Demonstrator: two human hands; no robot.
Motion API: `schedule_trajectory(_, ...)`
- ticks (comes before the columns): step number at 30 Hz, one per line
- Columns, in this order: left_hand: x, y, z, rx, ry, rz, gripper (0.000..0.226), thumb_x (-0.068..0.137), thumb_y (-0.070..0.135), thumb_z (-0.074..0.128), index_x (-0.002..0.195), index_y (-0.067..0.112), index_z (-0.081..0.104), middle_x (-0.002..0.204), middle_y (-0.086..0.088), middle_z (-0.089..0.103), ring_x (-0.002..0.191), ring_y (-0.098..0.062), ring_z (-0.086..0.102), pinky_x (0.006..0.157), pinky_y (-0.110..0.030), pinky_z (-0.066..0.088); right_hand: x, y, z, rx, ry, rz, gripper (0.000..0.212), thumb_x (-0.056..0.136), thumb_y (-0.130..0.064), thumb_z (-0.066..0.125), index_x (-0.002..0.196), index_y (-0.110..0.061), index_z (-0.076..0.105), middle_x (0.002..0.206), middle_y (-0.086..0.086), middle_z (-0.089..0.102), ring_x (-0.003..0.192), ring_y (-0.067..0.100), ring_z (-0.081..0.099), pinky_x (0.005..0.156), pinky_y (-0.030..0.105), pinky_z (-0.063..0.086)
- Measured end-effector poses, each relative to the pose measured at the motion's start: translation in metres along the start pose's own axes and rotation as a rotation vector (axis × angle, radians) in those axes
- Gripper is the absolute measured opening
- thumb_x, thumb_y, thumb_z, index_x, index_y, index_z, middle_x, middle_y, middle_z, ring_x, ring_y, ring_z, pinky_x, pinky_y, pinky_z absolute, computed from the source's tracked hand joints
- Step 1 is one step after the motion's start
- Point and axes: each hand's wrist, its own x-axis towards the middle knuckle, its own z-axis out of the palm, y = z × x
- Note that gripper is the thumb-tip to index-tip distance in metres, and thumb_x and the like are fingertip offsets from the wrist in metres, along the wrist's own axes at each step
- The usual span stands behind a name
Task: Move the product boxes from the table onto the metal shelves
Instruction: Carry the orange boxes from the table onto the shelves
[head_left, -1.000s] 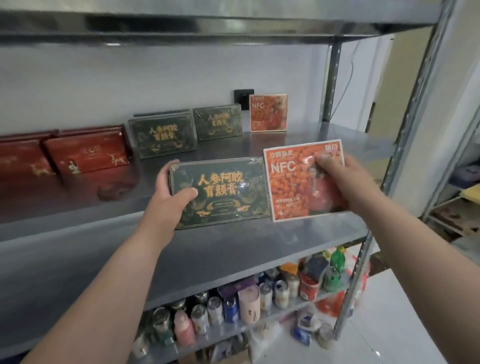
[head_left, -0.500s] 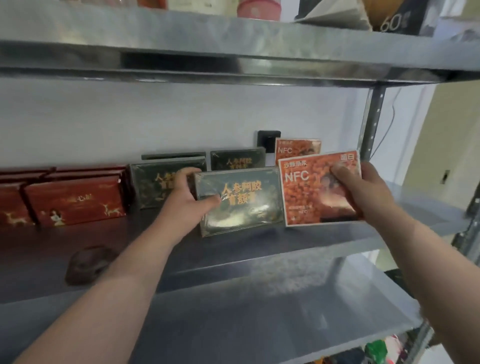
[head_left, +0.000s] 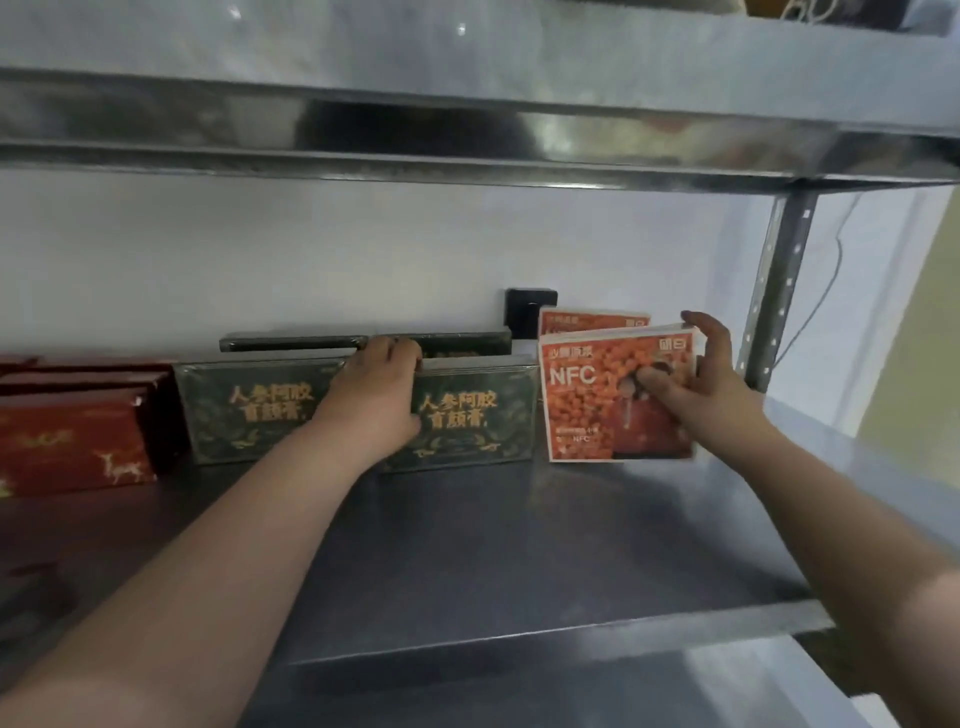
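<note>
The dark green box (head_left: 475, 413) under the left hand (head_left: 376, 400) carries gold Chinese characters, 人参阿胶 over a second row that reads roughly 首颜膏, though blur makes the last characters uncertain. It stands upright on the metal shelf (head_left: 519, 545), touching a second green box (head_left: 254, 410) with the same gold lettering on its left. The left grip is closed over the box's top left corner, fingers curled behind the upper edge.

The orange box (head_left: 592, 400) in the right hand (head_left: 696, 384) shows "NFC" in large white letters, with smaller white characters above and a small "NFC" line low on the front. It stands on the shelf just right of the green box, in front of another orange box (head_left: 592, 321) by the wall. The right grip clamps it, thumb on the front and fingers around the right edge.

To the far left sit red boxes (head_left: 72, 447) with gold deer.

Half a second ago both boxes were held tilted, clear of the row; now they stand deep on the shelf, aligned with the others.
</note>
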Motion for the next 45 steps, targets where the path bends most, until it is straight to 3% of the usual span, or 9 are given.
schedule_trajectory(4, 0.006, 0.035, 0.011, 0.325, -0.052, 0.032, 0.086, 0.075, 0.042, 0.076, 0.146, 0.026, 0.03, 0.139, -0.007, 0.038, 0.134, -0.031, 0.033, 0.117, -0.06, 0.019, 0.022, 0.016, -0.012, -0.149, -0.138, -0.111, 0.06, 0.089, -0.027, 0.076, 0.122, -0.051, 0.032, 0.116, -0.002, 0.063, 0.094, 0.014, 0.068, 0.078, 0.032, 0.057)
schedule_trajectory(8, 0.007, 0.068, 0.028, 0.406, 0.026, 0.053, 0.087, 0.079, 0.035, 0.076, 0.149, 0.019, 0.029, 0.142, -0.009, 0.037, 0.132, -0.032, 0.038, 0.114, -0.066, 0.02, 0.038, 0.021, -0.014, -0.35, -0.125, -0.303, 0.06, 0.08, -0.025, 0.082, 0.129, -0.024, 0.049, 0.134, 0.01, 0.043, 0.112, 0.02, 0.051, 0.097, 0.031, 0.045)
schedule_trajectory(10, 0.012, 0.076, 0.034, 0.419, 0.031, 0.017, 0.085, 0.081, 0.03, 0.075, 0.15, 0.017, 0.028, 0.147, -0.009, 0.035, 0.135, -0.032, 0.035, 0.114, -0.067, 0.019, 0.045, 0.02, -0.012, -0.49, -0.103, -0.505, 0.062, 0.079, -0.028, 0.081, 0.134, -0.015, 0.055, 0.134, 0.015, 0.048, 0.122, 0.032, 0.05, 0.102, 0.043, 0.047)
schedule_trajectory(12, 0.019, 0.078, 0.04, 0.418, 0.025, -0.027, 0.083, 0.084, 0.028, 0.072, 0.152, 0.019, 0.025, 0.151, -0.006, 0.032, 0.138, -0.032, 0.03, 0.115, -0.067, 0.016, 0.051, 0.018, -0.008, -0.703, -0.134, -0.595, 0.074, 0.079, -0.033, 0.077, 0.145, -0.019, 0.049, 0.138, 0.015, 0.05, 0.13, 0.038, 0.044, 0.102, 0.053, 0.045)
schedule_trajectory(15, 0.029, 0.076, 0.048, 0.398, 0.034, -0.074, 0.083, 0.087, 0.023, 0.067, 0.154, 0.022, 0.019, 0.157, -0.002, 0.026, 0.142, -0.032, 0.024, 0.116, -0.065, 0.015, 0.059, 0.018, 0.003, -0.947, -0.204, -0.535, 0.093, 0.078, -0.037, 0.076, 0.156, -0.025, 0.027, 0.15, 0.009, 0.038, 0.138, 0.035, 0.035, 0.107, 0.051, 0.036)
schedule_trajectory(21, 0.022, 0.061, 0.068, 0.386, 0.159, -0.058, 0.091, 0.083, 0.028, 0.074, 0.157, 0.02, 0.021, 0.156, -0.008, 0.031, 0.146, -0.033, 0.024, 0.118, -0.063, 0.011, 0.066, 0.029, 0.018, -0.958, -0.125, -0.533, 0.089, 0.075, -0.025, 0.078, 0.153, -0.017, 0.037, 0.145, 0.016, 0.043, 0.136, 0.04, 0.039, 0.107, 0.058, 0.037)
schedule_trajectory(28, 0.021, 0.05, 0.077, 0.381, 0.202, -0.028, 0.091, 0.081, 0.028, 0.075, 0.156, 0.02, 0.024, 0.154, -0.007, 0.035, 0.143, -0.037, 0.027, 0.118, -0.062, 0.015, 0.076, 0.045, 0.027, -0.972, -0.059, -0.544, 0.091, 0.058, -0.015, 0.087, 0.141, -0.005, 0.052, 0.13, 0.024, 0.055, 0.123, 0.047, 0.051, 0.094, 0.064, 0.045)
schedule_trajectory(40, 0.022, 0.051, 0.078, 0.382, 0.191, -0.042, 0.09, 0.084, 0.025, 0.072, 0.157, 0.017, 0.02, 0.156, -0.011, 0.031, 0.146, -0.039, 0.022, 0.119, -0.063, 0.01, 0.075, 0.055, 0.028, -0.994, -0.053, -0.523, 0.088, 0.083, -0.022, 0.074, 0.157, -0.011, 0.029, 0.155, 0.023, 0.035, 0.147, 0.043, 0.028, 0.112, 0.061, 0.031)
schedule_trajectory(45, 0.024, 0.056, 0.079, 0.375, 0.169, -0.03, 0.089, 0.085, 0.024, 0.07, 0.157, 0.015, 0.018, 0.157, -0.012, 0.029, 0.148, -0.039, 0.018, 0.119, -0.064, 0.01, 0.073, 0.054, 0.026, -0.978, -0.1, -0.478, 0.082, 0.098, -0.027, 0.058, 0.162, -0.016, 0.008, 0.166, 0.02, 0.011, 0.155, 0.039, 0.003, 0.12, 0.058, 0.015)
